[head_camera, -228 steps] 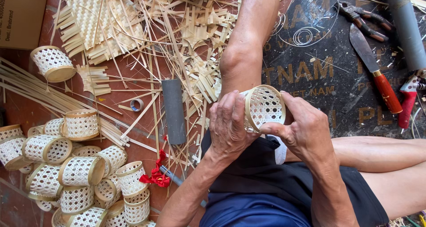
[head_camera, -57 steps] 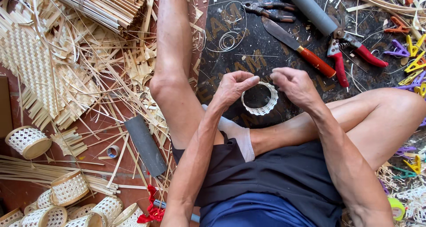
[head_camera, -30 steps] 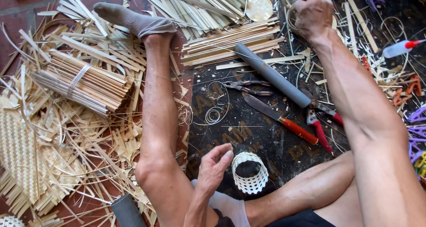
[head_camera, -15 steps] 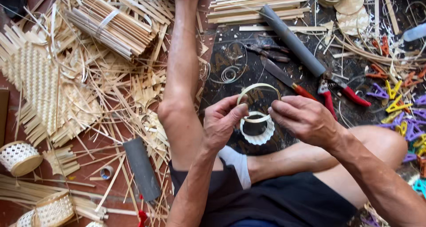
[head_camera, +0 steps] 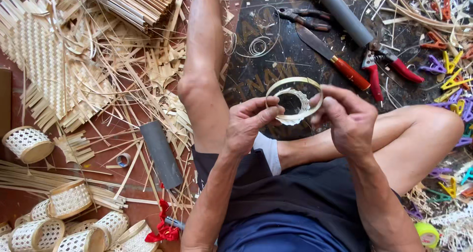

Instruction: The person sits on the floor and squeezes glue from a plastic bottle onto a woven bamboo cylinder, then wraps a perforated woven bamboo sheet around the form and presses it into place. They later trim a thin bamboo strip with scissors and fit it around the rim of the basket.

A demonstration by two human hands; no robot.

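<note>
The thin ring (head_camera: 294, 90) looks like pale, smooth bamboo strip. The small baskets (head_camera: 28, 143) are woven bamboo with holes. The knife (head_camera: 334, 57) has a dull metal blade and a shiny red handle. The mat (head_camera: 256, 59) looks dark and rough.

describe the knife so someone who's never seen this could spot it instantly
Start at the dark mat ahead of the person's hands. The knife lies diagonally on it, between the grey tube and the held bamboo ring. Only it has a broad steel blade and a straight red-orange handle; the nearby pruners have two handles.

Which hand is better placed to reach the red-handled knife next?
Right. The right hand lies just below the knife on that side; the left hand pinches the bamboo ring farther away.
</note>
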